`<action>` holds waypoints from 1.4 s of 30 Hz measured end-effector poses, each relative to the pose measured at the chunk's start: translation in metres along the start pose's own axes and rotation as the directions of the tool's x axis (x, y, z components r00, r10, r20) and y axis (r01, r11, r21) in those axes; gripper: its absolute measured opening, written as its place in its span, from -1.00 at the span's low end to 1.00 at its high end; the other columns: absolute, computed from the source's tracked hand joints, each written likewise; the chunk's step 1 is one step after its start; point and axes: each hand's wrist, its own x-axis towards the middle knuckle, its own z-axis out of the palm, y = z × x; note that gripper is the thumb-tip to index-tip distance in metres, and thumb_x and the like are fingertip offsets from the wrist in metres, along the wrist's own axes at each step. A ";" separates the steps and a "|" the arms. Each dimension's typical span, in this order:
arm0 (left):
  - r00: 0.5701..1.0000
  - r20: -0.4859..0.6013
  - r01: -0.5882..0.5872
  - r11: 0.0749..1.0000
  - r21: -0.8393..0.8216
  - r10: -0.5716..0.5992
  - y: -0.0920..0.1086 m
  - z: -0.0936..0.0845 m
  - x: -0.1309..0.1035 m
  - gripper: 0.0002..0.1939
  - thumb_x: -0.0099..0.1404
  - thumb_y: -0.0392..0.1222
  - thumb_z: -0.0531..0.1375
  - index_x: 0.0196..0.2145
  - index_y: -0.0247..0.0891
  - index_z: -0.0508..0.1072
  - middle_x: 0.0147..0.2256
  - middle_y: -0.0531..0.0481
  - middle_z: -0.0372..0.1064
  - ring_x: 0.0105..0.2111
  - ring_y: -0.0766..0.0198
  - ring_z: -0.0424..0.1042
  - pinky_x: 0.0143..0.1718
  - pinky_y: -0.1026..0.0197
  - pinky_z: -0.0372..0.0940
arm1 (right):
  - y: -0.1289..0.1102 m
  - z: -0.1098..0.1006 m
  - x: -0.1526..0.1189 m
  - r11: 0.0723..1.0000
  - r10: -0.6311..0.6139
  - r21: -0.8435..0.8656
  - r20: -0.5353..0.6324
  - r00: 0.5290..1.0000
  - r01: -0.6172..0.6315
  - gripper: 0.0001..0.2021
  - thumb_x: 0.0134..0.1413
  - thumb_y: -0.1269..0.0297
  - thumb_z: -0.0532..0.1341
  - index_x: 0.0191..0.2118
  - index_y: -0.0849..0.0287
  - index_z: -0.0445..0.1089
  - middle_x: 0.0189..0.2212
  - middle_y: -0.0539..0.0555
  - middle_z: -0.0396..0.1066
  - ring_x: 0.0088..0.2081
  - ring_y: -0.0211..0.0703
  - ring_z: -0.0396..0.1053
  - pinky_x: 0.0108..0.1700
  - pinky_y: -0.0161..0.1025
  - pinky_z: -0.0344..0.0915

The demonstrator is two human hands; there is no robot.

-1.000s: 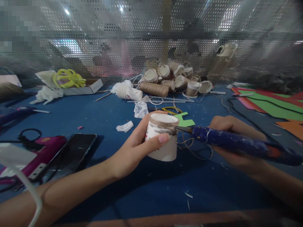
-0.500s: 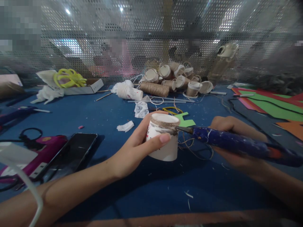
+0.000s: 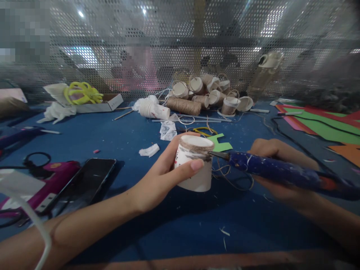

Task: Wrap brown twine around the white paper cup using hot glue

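So I'm standing here watching this craft table. Over on the left there's a magenta power strip (image 3: 60, 176) with a phone (image 3: 87, 178) right next to it, and a yellow loopy bundle (image 3: 81, 93) at the far side. Further right at the back, a stack of paper cups (image 3: 153, 110) is lying on its side.

Then the left hand (image 3: 161, 178), which has the white cup (image 3: 198, 180) pinched: thumb pressed on the near side, fingers going round behind where I can't really see them. The cup's held over the near-middle of the table, roughly upright, with twine (image 3: 194, 145) wound just below the rim and bare white under that. Behind it there's a roll of twine (image 3: 184, 106) and a pile of twine-wrapped cups (image 3: 215, 97).

What's changed in the last second? Barely anything tbh. Cup and thumb have nudged a hair right, and the metal tip (image 3: 221, 154) of the blue glue gun (image 3: 275, 168) stays right at the cup's right side, just under the twine. My read: it's slow, careful work at one spot, and the wrapping's nowhere near finished.

Right hand (image 3: 278, 148) looks curled round the gun, but the gun's body hides most of the fingers. Coloured paper (image 3: 323, 122) is spread far right.
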 end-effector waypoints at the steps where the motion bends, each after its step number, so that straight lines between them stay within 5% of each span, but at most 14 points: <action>1: 1.000 0.003 -0.004 1.000 0.001 0.004 0.000 0.000 0.000 -0.54 0.37 -0.02 0.30 0.17 -0.03 0.35 0.04 0.05 0.43 0.07 0.11 0.37 -0.11 0.29 0.25 | 0.000 0.000 0.000 1.000 -0.001 -0.003 0.000 1.000 0.001 -0.79 0.02 0.53 0.28 -0.39 0.09 0.26 -0.48 -0.10 0.30 -0.50 -0.29 0.25 -0.51 -0.20 0.15; 15: 0.999 0.032 -0.006 1.000 -0.030 0.007 0.002 0.003 0.000 -0.66 0.34 -0.09 0.34 0.05 -0.01 0.44 -0.08 0.15 0.47 -0.06 0.30 0.39 -0.06 0.36 0.30 | 0.003 0.000 -0.004 0.999 -0.048 -0.007 0.009 0.999 0.049 -0.77 0.00 0.53 0.31 -0.37 0.09 0.27 -0.50 -0.09 0.28 -0.49 -0.25 0.27 -0.46 -0.17 0.20; 33: 1.000 -0.023 -0.009 0.999 -0.042 0.008 -0.003 0.002 -0.003 -0.56 0.35 0.01 0.31 0.14 -0.02 0.38 0.02 0.03 0.43 0.05 0.07 0.39 -0.07 0.21 0.29 | -0.003 -0.001 -0.002 0.998 -0.011 -0.065 -0.040 0.999 0.008 -0.77 -0.01 0.54 0.29 -0.40 0.09 0.25 -0.49 -0.10 0.30 -0.50 -0.30 0.26 -0.50 -0.22 0.17; 42: 0.998 -0.050 -0.035 0.999 0.036 0.037 -0.001 0.004 0.000 -0.57 0.34 -0.03 0.33 0.11 -0.04 0.36 0.00 0.09 0.46 -0.01 0.23 0.40 -0.04 0.32 0.30 | -0.005 0.002 -0.001 0.997 -0.016 -0.074 -0.037 0.999 0.013 -0.75 -0.01 0.54 0.30 -0.41 0.08 0.22 -0.51 -0.12 0.27 -0.52 -0.30 0.24 -0.51 -0.23 0.16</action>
